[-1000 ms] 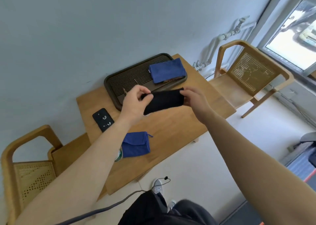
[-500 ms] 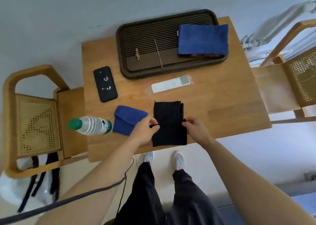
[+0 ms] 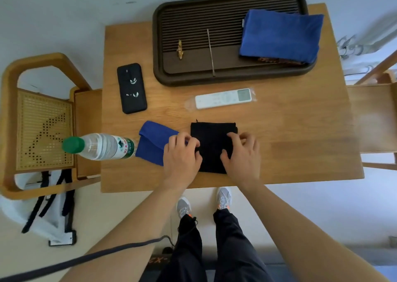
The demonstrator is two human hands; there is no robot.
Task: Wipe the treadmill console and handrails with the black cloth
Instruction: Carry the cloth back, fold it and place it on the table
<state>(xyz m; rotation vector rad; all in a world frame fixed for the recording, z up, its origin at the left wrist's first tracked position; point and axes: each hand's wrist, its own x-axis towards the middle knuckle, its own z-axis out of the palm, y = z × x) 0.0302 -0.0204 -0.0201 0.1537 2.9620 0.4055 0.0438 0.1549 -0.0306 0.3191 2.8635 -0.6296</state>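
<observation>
The black cloth (image 3: 212, 140) lies folded and flat on the wooden table (image 3: 290, 135), near its front edge. My left hand (image 3: 182, 155) rests on the cloth's left edge with its fingers curled onto the fabric. On the right edge sits my right hand (image 3: 242, 155), fingers bent and thumb pressed on the cloth. Both hands cover the cloth's lower corners. No treadmill console or handrail is in view.
A small blue cloth (image 3: 152, 140) lies just left of my left hand, beside a lying water bottle (image 3: 101, 146). Farther back are a black phone (image 3: 132, 88), a white remote (image 3: 223, 98) and a dark tray (image 3: 193, 67) holding a blue towel (image 3: 279, 37). Wooden chairs (image 3: 43, 118) flank the table.
The black cloth went from being held up in the air to lying flat on the table. My hands have slid from its side edges onto its top, and my view has tipped downward.
</observation>
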